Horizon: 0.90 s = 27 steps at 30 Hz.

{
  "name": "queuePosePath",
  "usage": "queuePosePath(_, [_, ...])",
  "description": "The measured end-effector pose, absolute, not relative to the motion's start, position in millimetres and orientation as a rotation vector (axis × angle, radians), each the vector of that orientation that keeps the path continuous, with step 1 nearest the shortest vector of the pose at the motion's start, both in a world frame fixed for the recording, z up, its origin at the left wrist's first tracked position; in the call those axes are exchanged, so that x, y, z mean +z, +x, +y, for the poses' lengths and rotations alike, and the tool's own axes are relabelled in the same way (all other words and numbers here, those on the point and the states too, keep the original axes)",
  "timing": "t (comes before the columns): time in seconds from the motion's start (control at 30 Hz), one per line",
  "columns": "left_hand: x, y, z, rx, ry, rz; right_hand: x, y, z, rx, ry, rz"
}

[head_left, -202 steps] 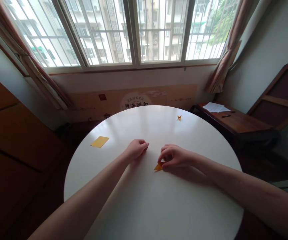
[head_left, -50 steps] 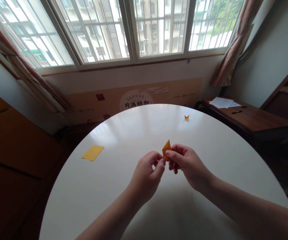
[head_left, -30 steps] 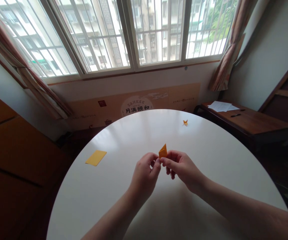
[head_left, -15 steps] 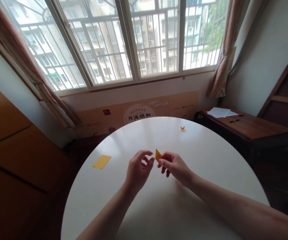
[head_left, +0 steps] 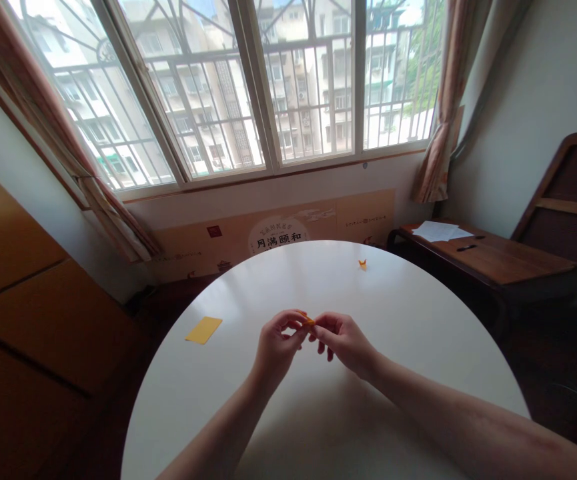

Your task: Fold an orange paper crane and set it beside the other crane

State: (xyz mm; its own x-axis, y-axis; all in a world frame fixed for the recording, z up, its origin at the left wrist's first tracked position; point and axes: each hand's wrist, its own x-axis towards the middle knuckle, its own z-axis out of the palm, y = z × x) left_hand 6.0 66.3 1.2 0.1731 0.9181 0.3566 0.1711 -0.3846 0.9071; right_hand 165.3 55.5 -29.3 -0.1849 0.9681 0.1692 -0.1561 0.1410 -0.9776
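Pinching: folded orange paper point(head_left: 309, 322), caught between my left hand point(head_left: 275, 343) and right hand point(head_left: 343, 340), seemingly raised above the white round table point(head_left: 418, 320).
Left hand: thumb and index closed on the paper from the left; fingers arch over it, hiding much of it.
Right hand: thumb and index clamped on the near right end; other fingers curl loosely below.
Paper's lie: right at the fingertips of both hands, neither nearer, both touching. Small sliver shows, nearly edge-on; long axis appears to slant from far left to near right. Full shape: cannot tell.
Yellow sheet: one flat yellow sheet point(head_left: 204, 330), lying off to the left, skewed, nearer my left hand, apart from it.
Little figure: small orange folded figure point(head_left: 363, 265) near the far rim, points up, beyond my right hand and well apart.
Side table: brown, low, to the right point(head_left: 513, 267); white papers point(head_left: 435, 231) on top, a thin dark object point(head_left: 466, 248) beside them.
Containers: none made out on either surface. Printed cardboard point(head_left: 318, 230) against the wall under the window point(head_left: 308, 93); box or flat panel, cannot tell.
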Motion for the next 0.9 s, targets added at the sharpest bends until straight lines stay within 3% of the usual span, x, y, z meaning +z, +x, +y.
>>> queuePosePath(0.47, [3, 1, 64, 1.268, 1.966, 0.939, -22, 164, 47, 1.309, -0.864, -1.229])
queuePosePath(0.9, [7, 5, 65, 1.075, 1.600, 0.892, -20, 169, 39, 1.249, -0.917, -1.291])
